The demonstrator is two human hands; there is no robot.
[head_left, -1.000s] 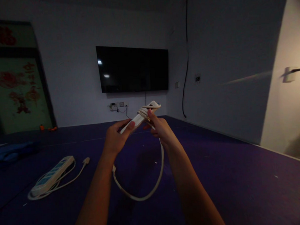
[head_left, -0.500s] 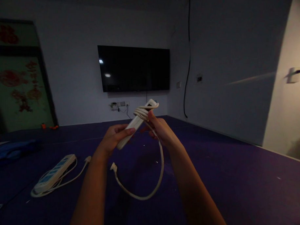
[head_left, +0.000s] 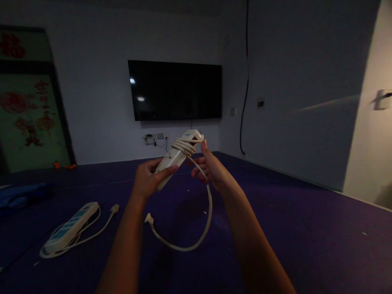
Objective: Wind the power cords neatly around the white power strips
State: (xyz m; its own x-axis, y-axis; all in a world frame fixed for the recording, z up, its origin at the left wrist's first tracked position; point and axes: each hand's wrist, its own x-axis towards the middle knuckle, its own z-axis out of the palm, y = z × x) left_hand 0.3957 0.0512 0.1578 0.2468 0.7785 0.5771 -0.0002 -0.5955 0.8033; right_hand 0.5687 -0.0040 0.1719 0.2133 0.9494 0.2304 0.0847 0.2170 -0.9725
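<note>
My left hand (head_left: 150,177) grips the lower end of a white power strip (head_left: 174,157), thumb across its side, holding it tilted above the floor. Several turns of its white cord (head_left: 184,146) are wound around the strip's upper part. At the upper right end, my right hand (head_left: 212,165) has its thumb raised beside the strip and its fingers curled loosely around the cord's free length. That length hangs in a wide loop and ends in a plug (head_left: 148,218) low in front of my left forearm.
Another power strip (head_left: 72,227), white with blue socket faces, lies on the purple floor (head_left: 302,237) at left, its cord and plug beside it. Blue fabric (head_left: 19,196) lies farther left. A television (head_left: 177,89) hangs on the far wall; a black cable (head_left: 245,102) dangles to its right.
The strip has rolled in my left hand, so its socket face shows more. My right thumb has come off the wound cord, and the hanging loop has risen slightly.
</note>
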